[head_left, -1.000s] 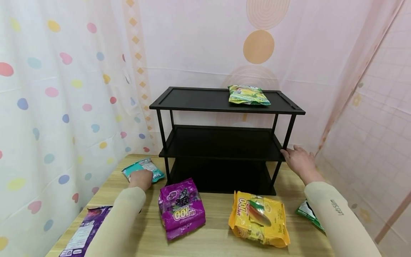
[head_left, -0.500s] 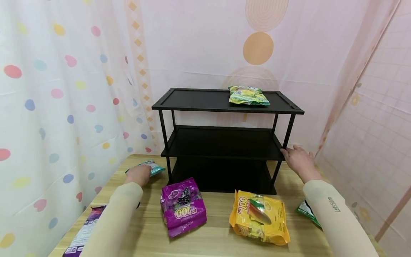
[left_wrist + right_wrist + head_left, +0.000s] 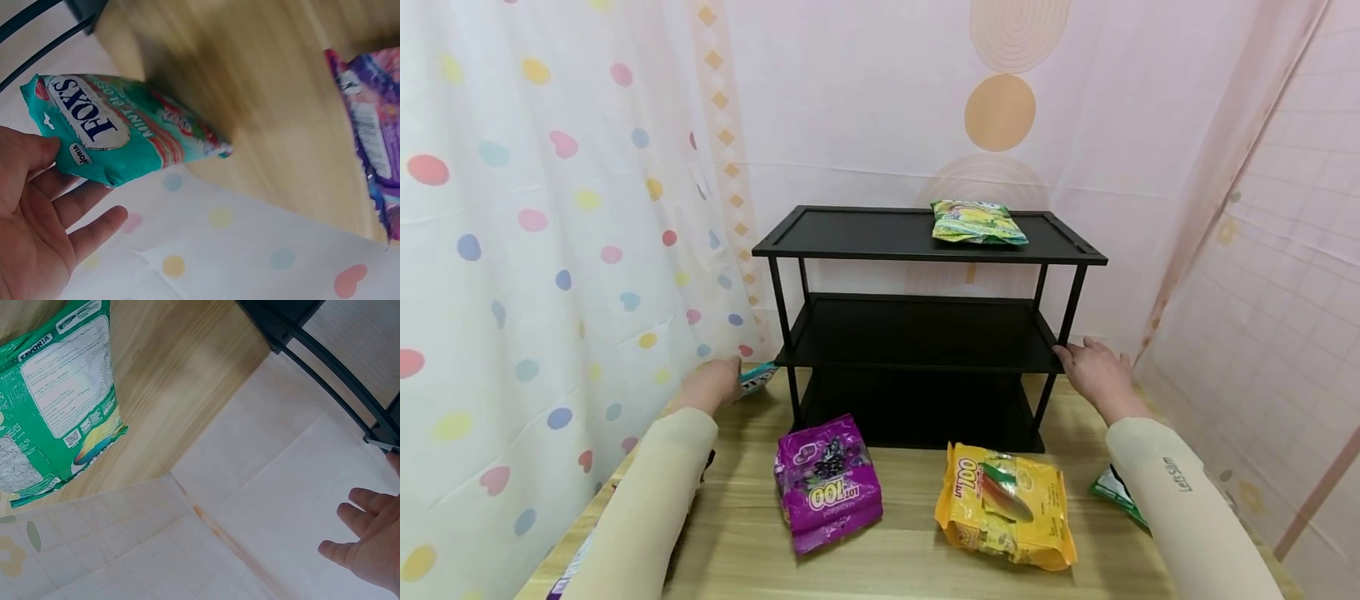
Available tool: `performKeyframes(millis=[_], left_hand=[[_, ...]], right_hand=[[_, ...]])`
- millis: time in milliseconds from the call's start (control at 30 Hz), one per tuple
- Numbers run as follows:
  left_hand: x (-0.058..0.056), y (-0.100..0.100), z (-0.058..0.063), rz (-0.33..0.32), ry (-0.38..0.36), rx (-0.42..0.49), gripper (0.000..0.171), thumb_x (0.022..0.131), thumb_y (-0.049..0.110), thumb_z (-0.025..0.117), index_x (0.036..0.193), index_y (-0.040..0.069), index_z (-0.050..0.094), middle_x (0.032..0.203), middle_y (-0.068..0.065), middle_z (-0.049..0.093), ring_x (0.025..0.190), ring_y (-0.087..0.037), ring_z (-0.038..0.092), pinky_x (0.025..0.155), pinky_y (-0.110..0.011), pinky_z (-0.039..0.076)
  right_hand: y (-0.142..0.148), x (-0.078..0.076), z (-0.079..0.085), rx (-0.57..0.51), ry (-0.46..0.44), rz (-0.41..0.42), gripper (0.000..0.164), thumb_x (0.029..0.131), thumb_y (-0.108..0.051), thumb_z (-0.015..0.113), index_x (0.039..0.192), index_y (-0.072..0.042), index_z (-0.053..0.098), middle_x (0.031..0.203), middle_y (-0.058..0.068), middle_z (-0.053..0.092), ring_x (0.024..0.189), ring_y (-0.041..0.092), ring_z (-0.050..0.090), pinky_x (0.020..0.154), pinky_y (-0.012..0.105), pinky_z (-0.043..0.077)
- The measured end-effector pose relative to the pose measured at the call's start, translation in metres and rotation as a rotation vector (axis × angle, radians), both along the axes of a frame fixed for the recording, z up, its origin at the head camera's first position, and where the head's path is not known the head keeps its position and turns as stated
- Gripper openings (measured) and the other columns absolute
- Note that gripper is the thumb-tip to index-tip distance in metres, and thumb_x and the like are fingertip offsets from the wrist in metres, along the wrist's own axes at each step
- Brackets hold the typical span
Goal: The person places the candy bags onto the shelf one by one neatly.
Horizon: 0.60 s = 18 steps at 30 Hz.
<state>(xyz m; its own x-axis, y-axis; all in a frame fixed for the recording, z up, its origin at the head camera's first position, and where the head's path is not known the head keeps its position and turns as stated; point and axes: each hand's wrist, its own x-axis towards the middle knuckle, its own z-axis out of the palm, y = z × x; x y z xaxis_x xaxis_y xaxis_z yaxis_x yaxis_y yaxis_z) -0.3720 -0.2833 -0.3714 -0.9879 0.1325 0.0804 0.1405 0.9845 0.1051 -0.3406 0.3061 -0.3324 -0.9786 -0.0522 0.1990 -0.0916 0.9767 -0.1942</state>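
Observation:
My left hand (image 3: 709,387) pinches a teal Fox's candy bag (image 3: 94,125) by one end, thumb on the printed face and fingers behind. In the head view only a strip of that bag (image 3: 758,377) shows past the hand, near the left end of a black three-tier shelf (image 3: 917,333). My right hand (image 3: 1099,375) touches the right end of the shelf's middle tier beside the post. In the right wrist view its other fingers (image 3: 355,519) are spread and hold nothing.
A purple grape bag (image 3: 829,483) and a yellow mango bag (image 3: 1006,507) lie before the shelf. A yellow-green bag (image 3: 977,223) rests on the top tier. A green bag (image 3: 56,400) lies right; another purple bag (image 3: 375,131) lies left, mostly behind my sleeve.
My left hand has picked the teal bag up off the table and moved it up and slightly left, tilting it. The right hand stays at the shelf.

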Motion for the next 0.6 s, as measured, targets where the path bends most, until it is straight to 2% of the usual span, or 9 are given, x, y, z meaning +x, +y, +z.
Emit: performKeyframes(millis=[67,200,333,400,500,600], left_hand=[[-0.002,-0.002,0.003,-0.009,-0.012,0.016,0.029,0.094,0.003,0.048,0.119,-0.012,0.05,0.105,-0.034,0.061,0.096,-0.05,0.061,0.084,-0.058,0.05],[-0.002,-0.001,0.012,0.021,-0.048,0.079,0.039,0.094,0.002,0.045,0.131,-0.011,0.047,0.12,-0.036,0.058,0.105,-0.051,0.058,0.085,-0.058,0.05],[-0.002,0.002,0.022,0.04,-0.059,0.143,0.038,0.093,0.004,0.041,0.128,-0.009,0.051,0.128,-0.032,0.057,0.103,-0.045,0.06,0.081,-0.054,0.05],[-0.004,0.001,0.025,0.034,-0.06,0.16,0.034,0.094,0.006,0.039,0.121,-0.008,0.053,0.123,-0.031,0.059,0.094,-0.04,0.061,0.076,-0.05,0.049],[-0.005,-0.001,0.027,0.025,-0.064,0.177,0.026,0.094,0.008,0.037,0.109,-0.005,0.053,0.104,-0.027,0.061,0.081,-0.033,0.056,0.07,-0.046,0.046],[-0.006,-0.002,0.028,0.01,-0.071,0.221,0.016,0.093,0.007,0.035,0.095,-0.001,0.048,0.087,-0.019,0.055,0.075,-0.028,0.05,0.068,-0.042,0.042]], right_hand=[[-0.001,0.0,0.001,0.002,-0.002,0.002,0.062,0.109,-0.044,0.025,0.143,0.002,0.05,0.149,0.033,0.035,0.138,0.05,0.031,0.102,0.077,0.018],[-0.003,-0.001,0.001,0.006,-0.002,0.004,0.062,0.109,-0.043,0.024,0.143,0.002,0.049,0.149,0.032,0.035,0.139,0.049,0.03,0.103,0.076,0.017],[-0.004,-0.002,0.0,0.0,0.007,0.001,0.06,0.109,-0.041,0.025,0.142,0.003,0.05,0.149,0.032,0.036,0.139,0.049,0.03,0.104,0.076,0.016],[-0.004,-0.001,0.0,-0.001,0.008,0.001,0.059,0.109,-0.04,0.026,0.142,0.003,0.05,0.149,0.032,0.035,0.139,0.049,0.03,0.104,0.076,0.016],[-0.003,-0.001,-0.001,-0.008,0.007,0.0,0.059,0.11,-0.04,0.026,0.142,0.003,0.05,0.149,0.033,0.035,0.138,0.049,0.03,0.104,0.076,0.016],[-0.001,0.0,-0.001,-0.013,0.004,0.0,0.06,0.109,-0.041,0.026,0.142,0.004,0.05,0.149,0.034,0.034,0.138,0.05,0.03,0.103,0.076,0.016]])
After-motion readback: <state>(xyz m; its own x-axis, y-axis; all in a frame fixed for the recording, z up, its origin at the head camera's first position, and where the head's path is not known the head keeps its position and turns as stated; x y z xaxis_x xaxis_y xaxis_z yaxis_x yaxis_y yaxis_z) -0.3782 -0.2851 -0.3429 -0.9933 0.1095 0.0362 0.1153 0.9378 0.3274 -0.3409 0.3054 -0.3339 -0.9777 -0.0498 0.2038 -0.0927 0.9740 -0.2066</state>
